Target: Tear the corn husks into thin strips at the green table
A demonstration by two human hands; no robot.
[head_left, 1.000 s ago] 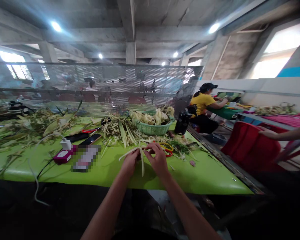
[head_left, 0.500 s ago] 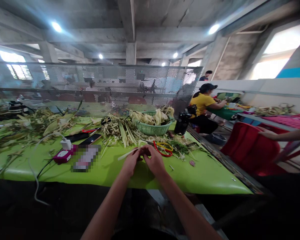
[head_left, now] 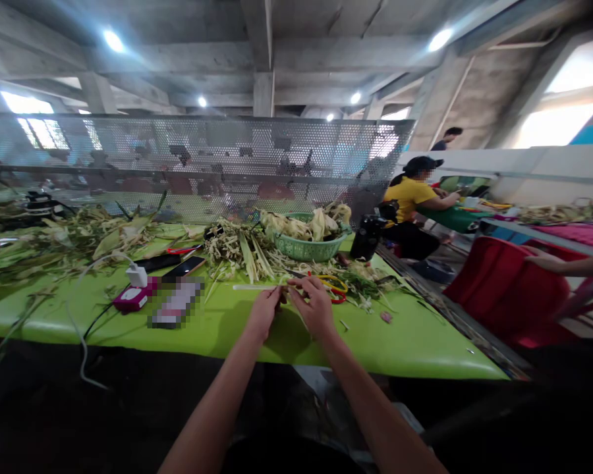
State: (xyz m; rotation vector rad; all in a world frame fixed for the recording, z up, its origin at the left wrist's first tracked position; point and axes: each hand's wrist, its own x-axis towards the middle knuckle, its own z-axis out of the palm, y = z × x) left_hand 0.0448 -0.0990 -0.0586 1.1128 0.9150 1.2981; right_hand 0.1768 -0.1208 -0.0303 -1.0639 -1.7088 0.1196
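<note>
Above the green tabletop [head_left: 405, 342], my left hand [head_left: 264, 313] is closed on a pale strip of corn husk [head_left: 250, 287], whose free end sticks out to the left. My right hand [head_left: 315, 306] meets it, fingertips pinched on the same husk; the part between the fingers is mostly hidden. Just beyond my right hand lie scissors with red and yellow handles [head_left: 340, 287]. Behind the hands, a heap of shredded husk [head_left: 242, 247] spreads beside a green plastic basket [head_left: 306, 249] full of dry husks [head_left: 321, 225].
A phone [head_left: 185, 268], a blurred-out flat object [head_left: 176, 303] and a purple power block [head_left: 133, 296] with a white charger lie at left. A black camera [head_left: 368, 236] stands right of the basket. Another person's hand [head_left: 543, 259] rests on a red chair [head_left: 504, 283]. A co-worker in yellow [head_left: 410, 197] sits beyond.
The husk strip has swung from slanting to nearly level. My right hand's fingers have shifted slightly over the husk. The whole view has turned a little, and a hand shows at the far left edge.
</note>
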